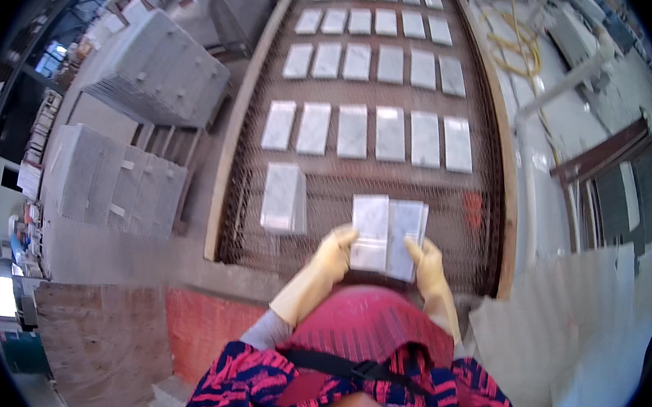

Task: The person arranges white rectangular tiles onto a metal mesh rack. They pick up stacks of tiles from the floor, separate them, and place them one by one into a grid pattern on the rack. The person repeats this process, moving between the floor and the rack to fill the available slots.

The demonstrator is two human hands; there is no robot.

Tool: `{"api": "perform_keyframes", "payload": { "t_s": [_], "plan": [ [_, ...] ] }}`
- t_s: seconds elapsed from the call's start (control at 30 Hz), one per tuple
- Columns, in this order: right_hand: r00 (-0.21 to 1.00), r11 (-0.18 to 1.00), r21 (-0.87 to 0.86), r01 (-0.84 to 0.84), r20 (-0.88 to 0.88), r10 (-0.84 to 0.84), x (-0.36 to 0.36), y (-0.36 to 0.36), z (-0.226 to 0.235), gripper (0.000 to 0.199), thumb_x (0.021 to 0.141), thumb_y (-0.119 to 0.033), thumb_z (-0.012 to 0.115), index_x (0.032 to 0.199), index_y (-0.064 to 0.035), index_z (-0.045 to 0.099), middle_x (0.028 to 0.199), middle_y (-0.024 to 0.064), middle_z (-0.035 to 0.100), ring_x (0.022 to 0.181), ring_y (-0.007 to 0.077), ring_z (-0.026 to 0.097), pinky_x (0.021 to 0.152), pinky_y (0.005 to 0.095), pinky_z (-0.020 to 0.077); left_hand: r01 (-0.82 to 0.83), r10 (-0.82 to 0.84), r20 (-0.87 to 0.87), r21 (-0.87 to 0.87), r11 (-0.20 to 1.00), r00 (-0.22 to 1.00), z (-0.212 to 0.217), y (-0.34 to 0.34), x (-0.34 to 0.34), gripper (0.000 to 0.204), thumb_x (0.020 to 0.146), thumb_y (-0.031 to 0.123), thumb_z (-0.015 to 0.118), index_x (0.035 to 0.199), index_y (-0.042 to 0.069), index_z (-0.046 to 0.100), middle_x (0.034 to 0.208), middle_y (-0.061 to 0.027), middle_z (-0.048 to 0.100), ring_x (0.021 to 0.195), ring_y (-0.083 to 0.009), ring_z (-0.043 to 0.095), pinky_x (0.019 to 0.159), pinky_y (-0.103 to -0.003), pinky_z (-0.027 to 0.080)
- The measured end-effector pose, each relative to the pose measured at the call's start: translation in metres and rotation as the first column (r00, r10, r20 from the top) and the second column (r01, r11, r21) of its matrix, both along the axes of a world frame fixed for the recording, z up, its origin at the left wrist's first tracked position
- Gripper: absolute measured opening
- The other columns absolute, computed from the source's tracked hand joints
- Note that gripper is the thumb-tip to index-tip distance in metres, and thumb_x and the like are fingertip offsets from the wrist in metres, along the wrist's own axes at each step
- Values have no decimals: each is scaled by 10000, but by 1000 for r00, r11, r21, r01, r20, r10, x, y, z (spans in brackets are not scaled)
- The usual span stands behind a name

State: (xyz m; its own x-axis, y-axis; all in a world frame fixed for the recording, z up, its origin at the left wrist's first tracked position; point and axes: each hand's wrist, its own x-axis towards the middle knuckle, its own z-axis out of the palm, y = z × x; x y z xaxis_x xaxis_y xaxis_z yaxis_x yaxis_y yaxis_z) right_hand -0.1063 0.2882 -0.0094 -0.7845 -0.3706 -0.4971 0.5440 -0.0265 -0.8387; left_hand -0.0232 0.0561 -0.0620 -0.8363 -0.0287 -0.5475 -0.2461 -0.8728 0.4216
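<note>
My left hand (331, 257), in a pale yellow rubber glove, grips the left edge of a white, grey-veined marble tile (371, 217). In the same kind of glove, my right hand (432, 269) holds the right edge of a bluish-grey marble tile (403, 237), with another tile edge showing behind it. These tiles stand side by side above the near end of a mesh conveyor belt (322, 242). To their left on the mesh rests a small stack of tiles (280, 197). Rows of similar tiles (352, 131) lie flat farther along the belt.
Wooden rails (238, 157) border the belt on both sides. Stacked slabs (163, 65) stand on pallets at the left, with more slabs (114, 185) nearer. A yellow hose (522, 50) lies coiled at the far right. Close to my body is a red apron (370, 324).
</note>
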Motion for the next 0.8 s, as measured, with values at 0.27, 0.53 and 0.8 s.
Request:
{"api": "perform_keyframes", "payload": {
  "t_s": [0.27, 0.53, 0.8],
  "plan": [
    [996, 979, 190, 70, -70, -58, -12, 38, -41, 545, 969, -465, 778, 1221, 16, 738, 1052, 73, 773, 926, 136, 706, 859, 313, 546, -63, 134, 224, -295, 953, 965, -36, 3, -26, 380, 1064, 111, 633, 1392, -57, 541, 1301, -226, 701, 1155, -343, 722, 995, -517, 608],
    [998, 988, 144, 62, -32, -58, -41, 34, -42, 504, 967, -440, 788, 1194, 7, 743, 1058, 78, 782, 918, 137, 726, 851, 302, 562, -74, 211, 273, -440, 895, 939, -15, 36, -63, 380, 1030, 89, 702, 1368, -29, 575, 1244, -187, 713, 1127, -292, 703, 988, -467, 588],
    [999, 984, 175, -38, -18, 42, -47, 29, -81, 566, 944, -508, 798, 1186, 2, 755, 1041, 86, 789, 917, 149, 729, 847, 320, 565, -75, 257, 293, -514, 855, 921, -27, 39, -64, 366, 1024, 83, 710, 1353, -15, 586, 1229, -173, 718, 1096, -278, 708, 969, -447, 588]
  ]
}}
